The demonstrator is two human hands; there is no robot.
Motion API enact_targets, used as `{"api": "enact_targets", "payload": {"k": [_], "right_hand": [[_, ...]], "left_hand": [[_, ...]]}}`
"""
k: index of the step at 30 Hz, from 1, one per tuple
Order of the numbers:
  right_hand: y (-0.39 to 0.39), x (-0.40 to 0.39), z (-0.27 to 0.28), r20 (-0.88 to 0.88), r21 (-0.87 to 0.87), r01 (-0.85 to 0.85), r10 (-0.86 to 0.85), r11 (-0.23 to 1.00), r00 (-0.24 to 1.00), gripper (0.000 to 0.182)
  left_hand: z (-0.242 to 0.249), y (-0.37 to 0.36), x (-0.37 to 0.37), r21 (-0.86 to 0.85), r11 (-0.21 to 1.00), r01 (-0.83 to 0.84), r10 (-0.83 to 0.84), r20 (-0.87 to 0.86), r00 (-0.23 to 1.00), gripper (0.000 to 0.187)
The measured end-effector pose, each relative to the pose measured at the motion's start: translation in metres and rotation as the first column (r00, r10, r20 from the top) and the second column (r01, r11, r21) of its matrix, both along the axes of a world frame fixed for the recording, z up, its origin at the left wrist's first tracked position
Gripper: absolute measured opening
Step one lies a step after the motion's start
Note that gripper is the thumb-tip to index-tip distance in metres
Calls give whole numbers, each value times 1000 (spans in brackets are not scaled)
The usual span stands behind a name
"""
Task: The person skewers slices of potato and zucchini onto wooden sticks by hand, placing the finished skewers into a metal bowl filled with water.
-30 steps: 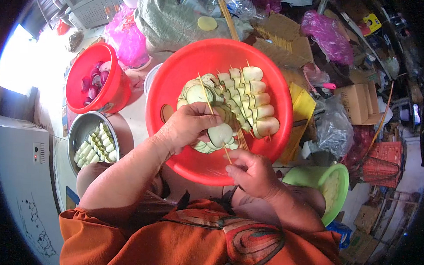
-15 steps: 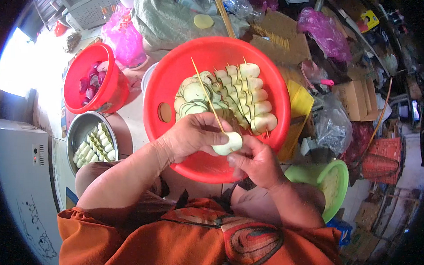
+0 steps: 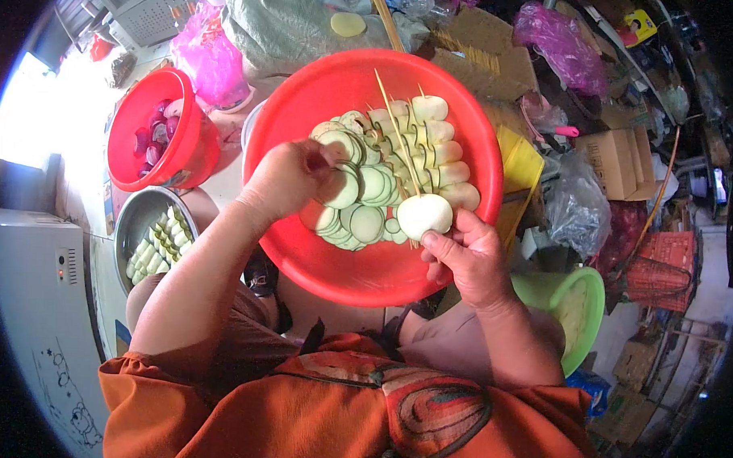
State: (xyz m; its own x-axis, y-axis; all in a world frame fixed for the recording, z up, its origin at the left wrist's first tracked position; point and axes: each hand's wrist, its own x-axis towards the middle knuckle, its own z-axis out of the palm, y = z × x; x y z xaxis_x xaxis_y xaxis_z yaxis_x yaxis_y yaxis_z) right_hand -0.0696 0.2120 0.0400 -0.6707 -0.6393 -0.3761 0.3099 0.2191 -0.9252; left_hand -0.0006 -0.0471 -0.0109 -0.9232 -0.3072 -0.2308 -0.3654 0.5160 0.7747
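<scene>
Skewer (image 3: 398,133) in right hand (image 3: 476,261), slices (image 3: 367,223) in tub (image 3: 316,274)

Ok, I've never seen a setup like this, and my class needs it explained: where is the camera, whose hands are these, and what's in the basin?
There is no machine here: a person works with two bare hands. One camera, worn on the head, looks forward and down, so the orange top shows at the bottom. The right hand grips a pale slice threaded on a thin skewer. The left hand is over the red basin; whether it holds anything is unclear. In the basin lie loose round slices and, to their right, filled skewers.
</scene>
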Motion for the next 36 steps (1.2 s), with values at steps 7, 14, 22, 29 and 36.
{"api": "enact_targets", "payload": {"k": [7,14,22,29,36], "right_hand": [[0,4,3,4,27,-61,61,998,998,21],[2,4,2,13,62,-53,52,997,999,21],[-1,7,-1,-5,63,-67,67,996,998,19],[3,10,1,61,68,-223,219,972,974,17],[3,12,2,93,56,-273,267,960,959,24]], "left_hand": [[10,17,1,-438,889,134,-100,100,990,30],[1,20,3,-506,856,106,-94,50,994,30],[-5,23,3,-685,712,156,-211,2,977,24],[-9,0,-2,260,962,-84,130,-164,978,4],[30,-24,-6,892,374,-251,593,-22,805,5]]}}
